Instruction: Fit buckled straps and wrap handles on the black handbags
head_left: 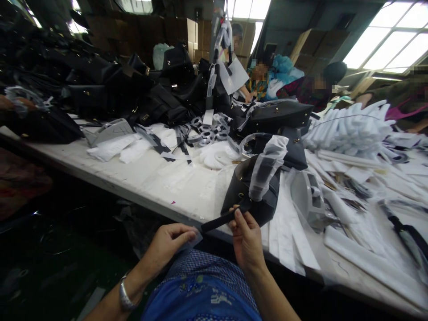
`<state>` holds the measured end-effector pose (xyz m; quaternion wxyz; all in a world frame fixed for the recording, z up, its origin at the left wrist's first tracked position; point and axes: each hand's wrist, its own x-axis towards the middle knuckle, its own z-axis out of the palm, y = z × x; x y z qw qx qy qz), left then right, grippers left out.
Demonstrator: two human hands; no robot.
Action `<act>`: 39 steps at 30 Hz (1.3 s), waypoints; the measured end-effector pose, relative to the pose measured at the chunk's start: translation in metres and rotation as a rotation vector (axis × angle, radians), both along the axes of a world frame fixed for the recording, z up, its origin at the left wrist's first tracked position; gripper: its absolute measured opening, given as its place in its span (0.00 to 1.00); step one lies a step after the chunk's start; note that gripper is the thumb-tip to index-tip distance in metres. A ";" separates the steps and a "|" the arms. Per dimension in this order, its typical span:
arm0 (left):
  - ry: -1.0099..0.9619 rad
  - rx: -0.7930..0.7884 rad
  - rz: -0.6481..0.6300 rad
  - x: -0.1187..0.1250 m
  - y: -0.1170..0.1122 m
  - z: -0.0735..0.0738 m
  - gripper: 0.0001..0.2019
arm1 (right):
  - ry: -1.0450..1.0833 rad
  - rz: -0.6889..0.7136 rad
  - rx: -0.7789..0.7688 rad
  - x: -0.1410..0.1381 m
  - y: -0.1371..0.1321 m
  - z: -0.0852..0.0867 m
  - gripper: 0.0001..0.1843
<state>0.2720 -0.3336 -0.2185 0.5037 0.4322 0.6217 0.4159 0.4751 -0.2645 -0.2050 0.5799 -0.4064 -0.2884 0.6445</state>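
Note:
Near the table's front edge stands a black handbag (234, 189), with a translucent plastic wrap (267, 167) around its raised handle. A black strap (217, 221) runs from the bag toward the lower left. My right hand (245, 234) pinches this strap between thumb and fingers, close to the bag. Left of the strap's free end, my left hand (172, 243) has its thumb and fingers pressed together on a small clear plastic sleeve (194, 240). Whether the sleeve touches the strap end I cannot tell.
Black handbags (174, 96) are heaped along the far left of the white table (133, 178). White paper strips (289, 227), a grey tape dispenser (309, 196) and bundled white foam rolls (351, 125) lie to the right. Other people (261, 78) work across the table.

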 end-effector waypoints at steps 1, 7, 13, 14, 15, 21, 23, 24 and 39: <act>-0.013 0.002 0.014 0.000 0.000 0.000 0.14 | 0.000 0.000 0.001 0.000 0.000 0.000 0.14; -0.118 0.012 0.068 0.007 0.001 0.004 0.11 | 0.012 -0.005 -0.007 -0.003 0.000 0.001 0.13; -0.127 0.002 0.076 0.011 0.004 0.012 0.12 | -0.011 -0.001 0.002 -0.004 -0.001 0.002 0.13; -0.123 0.001 0.066 0.012 0.005 0.013 0.12 | -0.020 -0.004 0.002 -0.004 -0.002 0.002 0.13; -0.117 0.001 0.057 0.012 0.005 0.014 0.11 | -0.028 -0.008 0.002 -0.004 -0.002 0.003 0.13; -0.133 0.000 0.023 0.014 0.004 0.015 0.09 | 0.001 -0.015 0.007 -0.004 -0.001 0.000 0.12; -0.149 -0.002 0.024 0.015 0.004 0.015 0.10 | 0.006 -0.018 0.008 -0.004 -0.001 0.000 0.13; -0.154 -0.005 0.028 0.015 0.004 0.015 0.10 | 0.003 -0.019 0.009 -0.004 -0.001 0.000 0.13; -0.139 0.057 0.032 0.046 0.033 0.021 0.17 | -0.317 0.135 0.099 0.006 0.000 0.000 0.17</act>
